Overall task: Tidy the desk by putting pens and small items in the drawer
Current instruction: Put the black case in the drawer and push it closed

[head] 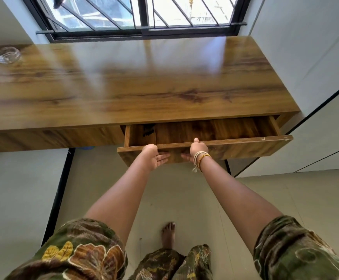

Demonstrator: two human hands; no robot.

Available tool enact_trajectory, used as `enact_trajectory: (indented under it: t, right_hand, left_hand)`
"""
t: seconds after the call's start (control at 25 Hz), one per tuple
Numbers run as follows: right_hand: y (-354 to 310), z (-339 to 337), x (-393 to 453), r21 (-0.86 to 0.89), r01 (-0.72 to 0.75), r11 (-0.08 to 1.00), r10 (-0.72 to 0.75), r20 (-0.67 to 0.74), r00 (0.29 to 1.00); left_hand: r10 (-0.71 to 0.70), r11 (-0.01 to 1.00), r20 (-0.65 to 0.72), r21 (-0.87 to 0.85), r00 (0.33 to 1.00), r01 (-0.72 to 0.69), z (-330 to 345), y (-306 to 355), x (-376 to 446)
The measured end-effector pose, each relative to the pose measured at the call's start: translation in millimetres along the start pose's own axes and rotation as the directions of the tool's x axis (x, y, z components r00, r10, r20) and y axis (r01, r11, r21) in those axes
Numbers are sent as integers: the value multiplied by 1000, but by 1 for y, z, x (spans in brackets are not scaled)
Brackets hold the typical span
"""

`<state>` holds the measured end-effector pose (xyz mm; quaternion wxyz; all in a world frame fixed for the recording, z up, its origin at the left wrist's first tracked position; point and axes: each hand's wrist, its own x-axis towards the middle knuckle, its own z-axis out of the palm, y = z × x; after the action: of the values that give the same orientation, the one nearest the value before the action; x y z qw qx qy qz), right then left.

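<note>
Below the tabletop's near edge, toward its right end, both hands meet the wooden front panel of the drawer (pixel 235 147), which stands partly out. The left hand (pixel 154 156) hooks over the panel's top edge, thumb side on the rim and fingers lying fairly straight against the panel face. The right hand (pixel 196 150) grips the same edge just beside it, thumb over the rim and fingers pressed to the face below; thread and bead bracelets (pixel 200 157) circle that wrist. Inside the drawer, at its left end, a few small dark items (pixel 148 130) lie on the wooden floor, too blurred to name. The tabletop (pixel 144 81) runs wide and glossy under a barred window (pixel 140 15). At its far left corner sits a clear glass bowl (pixel 7 55), next to another clear object cut off by the frame. A bare foot (pixel 168 235) stands on the pale tiled floor (pixel 184 188), between patterned green sleeves and clothing.
</note>
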<state>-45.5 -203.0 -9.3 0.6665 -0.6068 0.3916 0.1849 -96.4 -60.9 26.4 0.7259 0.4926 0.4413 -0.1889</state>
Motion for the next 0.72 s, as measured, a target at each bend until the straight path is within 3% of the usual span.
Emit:
enact_trajectory:
  t: [0.4, 0.72]
  right_hand:
    - [-73, 18, 29, 144, -38, 989, 9, 197, 980]
    - [-100, 33, 51, 251, -107, 962, 57, 200, 978]
  left_hand:
    - [-13, 998, 174, -66, 985, 25, 9, 72, 41]
    - [-29, 964, 110, -258, 993, 57, 24, 98, 62]
